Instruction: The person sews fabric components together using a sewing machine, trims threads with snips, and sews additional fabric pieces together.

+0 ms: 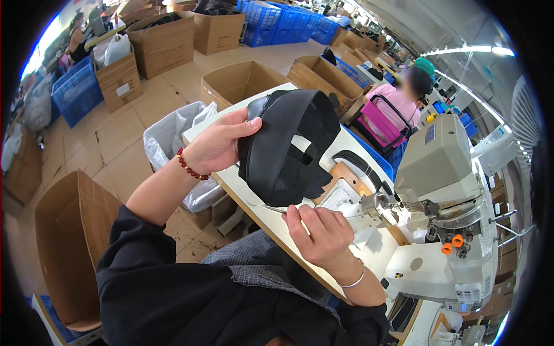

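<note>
My left hand (222, 138) grips a black curved fabric piece (283, 150) at its upper left edge, thumb on top. The piece is shaped like a cap, with a smooth band across it and an opening that shows the white table behind. Just below its lower edge, my right hand (320, 233) is closed in a pinch. A thin, partly metallic-looking thing sticks out leftward from those fingertips; its kind is too small to make out. To the right stands a beige sewing machine (433, 167), its needle area near my right hand. Dark curved strips (363, 167) lie behind the piece.
The white table (254, 216) carries the machine. A bin with a white plastic liner (167, 135) stands left of it. Open cardboard boxes (75, 242) and blue crates (277, 26) line the floor. A person in pink (398, 101) sits beyond the table.
</note>
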`<state>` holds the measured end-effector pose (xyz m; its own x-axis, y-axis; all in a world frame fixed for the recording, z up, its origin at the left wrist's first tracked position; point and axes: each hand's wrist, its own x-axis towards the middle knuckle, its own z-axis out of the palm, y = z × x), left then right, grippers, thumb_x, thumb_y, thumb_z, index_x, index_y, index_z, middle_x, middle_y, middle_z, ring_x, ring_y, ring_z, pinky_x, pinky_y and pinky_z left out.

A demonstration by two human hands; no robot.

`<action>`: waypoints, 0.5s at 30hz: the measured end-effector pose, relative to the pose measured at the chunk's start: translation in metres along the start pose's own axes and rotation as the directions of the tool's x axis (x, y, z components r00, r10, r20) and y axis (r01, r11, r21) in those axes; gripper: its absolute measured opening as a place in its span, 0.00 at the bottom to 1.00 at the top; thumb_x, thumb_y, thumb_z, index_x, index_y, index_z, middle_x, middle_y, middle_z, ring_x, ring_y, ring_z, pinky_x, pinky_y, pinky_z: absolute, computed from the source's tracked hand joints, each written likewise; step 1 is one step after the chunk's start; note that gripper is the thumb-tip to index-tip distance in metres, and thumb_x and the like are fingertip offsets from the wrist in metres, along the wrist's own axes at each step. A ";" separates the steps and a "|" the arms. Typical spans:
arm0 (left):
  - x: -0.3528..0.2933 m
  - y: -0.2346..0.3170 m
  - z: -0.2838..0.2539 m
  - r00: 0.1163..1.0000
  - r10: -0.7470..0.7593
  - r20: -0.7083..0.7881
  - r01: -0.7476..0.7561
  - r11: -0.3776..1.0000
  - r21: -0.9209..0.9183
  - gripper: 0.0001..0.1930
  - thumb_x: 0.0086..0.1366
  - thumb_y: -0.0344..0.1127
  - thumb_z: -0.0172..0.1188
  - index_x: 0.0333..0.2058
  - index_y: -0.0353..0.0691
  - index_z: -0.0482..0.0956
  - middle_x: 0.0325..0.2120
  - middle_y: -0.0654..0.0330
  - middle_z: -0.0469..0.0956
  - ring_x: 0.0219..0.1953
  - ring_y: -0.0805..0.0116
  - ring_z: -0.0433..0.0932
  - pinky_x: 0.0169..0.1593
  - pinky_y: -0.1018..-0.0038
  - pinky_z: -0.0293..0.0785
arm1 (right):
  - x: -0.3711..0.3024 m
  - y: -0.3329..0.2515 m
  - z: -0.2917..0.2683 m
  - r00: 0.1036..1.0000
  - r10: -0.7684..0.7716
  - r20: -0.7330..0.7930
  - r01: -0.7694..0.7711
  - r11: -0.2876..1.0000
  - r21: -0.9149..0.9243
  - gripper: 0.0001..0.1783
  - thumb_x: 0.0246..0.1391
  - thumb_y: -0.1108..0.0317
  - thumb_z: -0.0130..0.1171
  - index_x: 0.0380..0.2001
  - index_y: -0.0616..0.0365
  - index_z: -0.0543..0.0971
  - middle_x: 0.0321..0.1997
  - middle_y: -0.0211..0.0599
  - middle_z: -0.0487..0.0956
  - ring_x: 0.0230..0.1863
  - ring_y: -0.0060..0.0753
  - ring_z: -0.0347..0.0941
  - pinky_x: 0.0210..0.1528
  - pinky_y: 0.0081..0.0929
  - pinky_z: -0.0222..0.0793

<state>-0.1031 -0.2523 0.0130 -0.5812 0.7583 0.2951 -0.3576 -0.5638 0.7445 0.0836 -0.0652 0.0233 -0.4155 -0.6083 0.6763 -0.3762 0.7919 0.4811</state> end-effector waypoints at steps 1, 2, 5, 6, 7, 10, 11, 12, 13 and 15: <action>0.001 0.000 0.000 1.000 0.000 0.003 0.000 1.000 0.000 0.24 0.71 0.36 0.54 0.62 0.34 0.65 0.56 0.58 0.73 0.57 0.71 0.73 0.61 0.70 0.69 | 0.000 0.000 0.000 1.000 0.000 0.000 0.000 1.000 -0.003 0.06 0.48 0.71 0.64 0.30 0.54 0.77 0.29 0.24 0.75 0.21 0.18 0.66 0.21 0.17 0.55; 0.001 -0.001 0.000 1.000 -0.005 0.002 0.005 1.000 -0.012 0.23 0.71 0.36 0.54 0.62 0.34 0.65 0.56 0.59 0.73 0.57 0.71 0.73 0.61 0.70 0.69 | 0.001 -0.001 -0.001 1.000 -0.015 -0.007 0.015 1.000 -0.017 0.06 0.47 0.72 0.64 0.30 0.53 0.77 0.29 0.24 0.74 0.21 0.18 0.66 0.21 0.17 0.56; 0.001 0.000 0.000 1.000 -0.006 0.006 0.006 1.000 -0.019 0.24 0.73 0.36 0.52 0.63 0.34 0.62 0.58 0.57 0.71 0.59 0.69 0.72 0.63 0.69 0.68 | 0.002 -0.001 -0.002 1.000 -0.022 -0.015 0.021 0.998 -0.060 0.07 0.47 0.72 0.64 0.31 0.53 0.77 0.29 0.25 0.74 0.21 0.19 0.66 0.21 0.17 0.57; 0.001 0.000 0.001 1.000 -0.004 0.013 0.004 1.000 -0.015 0.25 0.74 0.37 0.49 0.65 0.34 0.59 0.60 0.56 0.69 0.60 0.68 0.70 0.64 0.68 0.66 | 0.001 0.000 -0.003 1.000 -0.013 -0.014 0.012 0.996 -0.091 0.07 0.47 0.72 0.63 0.31 0.53 0.77 0.29 0.26 0.74 0.21 0.19 0.67 0.21 0.17 0.57; 0.001 0.001 0.001 1.000 -0.003 0.017 0.004 1.000 -0.015 0.25 0.74 0.37 0.49 0.65 0.34 0.59 0.60 0.56 0.69 0.60 0.68 0.70 0.64 0.68 0.66 | 0.001 0.000 -0.005 1.000 -0.013 -0.014 0.011 0.995 -0.094 0.07 0.47 0.72 0.63 0.31 0.53 0.77 0.29 0.26 0.74 0.21 0.19 0.67 0.21 0.17 0.57; 0.001 0.002 0.001 1.000 0.001 0.005 0.000 0.998 -0.064 0.22 0.72 0.34 0.53 0.61 0.36 0.66 0.55 0.60 0.75 0.55 0.71 0.75 0.59 0.70 0.72 | 0.000 0.000 -0.009 1.000 0.004 0.024 -0.002 0.995 -0.096 0.09 0.50 0.68 0.66 0.34 0.54 0.80 0.28 0.27 0.75 0.22 0.22 0.70 0.21 0.18 0.60; 0.002 0.002 0.001 1.000 0.002 0.019 0.000 0.997 -0.078 0.22 0.72 0.34 0.53 0.61 0.36 0.66 0.55 0.60 0.75 0.54 0.71 0.75 0.59 0.70 0.72 | 0.001 0.000 -0.009 1.000 0.015 0.023 -0.013 0.996 -0.089 0.09 0.50 0.67 0.67 0.34 0.54 0.80 0.28 0.27 0.76 0.22 0.22 0.70 0.22 0.18 0.60; 0.002 0.001 0.001 0.999 0.003 0.032 0.000 0.996 -0.093 0.22 0.72 0.34 0.53 0.61 0.36 0.66 0.55 0.60 0.75 0.54 0.72 0.76 0.59 0.70 0.72 | 0.002 0.000 -0.009 0.999 0.027 0.021 -0.025 0.996 -0.082 0.09 0.50 0.67 0.67 0.34 0.54 0.80 0.28 0.27 0.76 0.22 0.22 0.70 0.22 0.18 0.60; 0.002 0.002 0.000 0.999 0.004 0.036 0.000 0.996 -0.092 0.22 0.72 0.34 0.53 0.61 0.36 0.66 0.55 0.60 0.75 0.54 0.72 0.76 0.59 0.70 0.72 | 0.002 0.000 -0.009 0.999 0.027 0.020 -0.025 0.996 -0.086 0.09 0.50 0.67 0.67 0.34 0.54 0.80 0.28 0.27 0.76 0.22 0.22 0.70 0.22 0.18 0.60; 0.002 0.002 0.000 0.999 0.000 0.038 0.005 0.994 -0.109 0.22 0.72 0.34 0.53 0.62 0.36 0.66 0.55 0.61 0.75 0.54 0.72 0.76 0.59 0.70 0.72 | 0.002 -0.001 -0.010 0.999 0.027 0.033 -0.024 0.996 -0.088 0.09 0.50 0.66 0.67 0.35 0.54 0.80 0.28 0.28 0.76 0.22 0.23 0.70 0.22 0.18 0.60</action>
<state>-0.1049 -0.2518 0.0149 -0.5526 0.7705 0.3176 -0.4378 -0.5926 0.6761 0.0914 -0.0665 0.0298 -0.4528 -0.5884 0.6699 -0.2920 0.8078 0.5120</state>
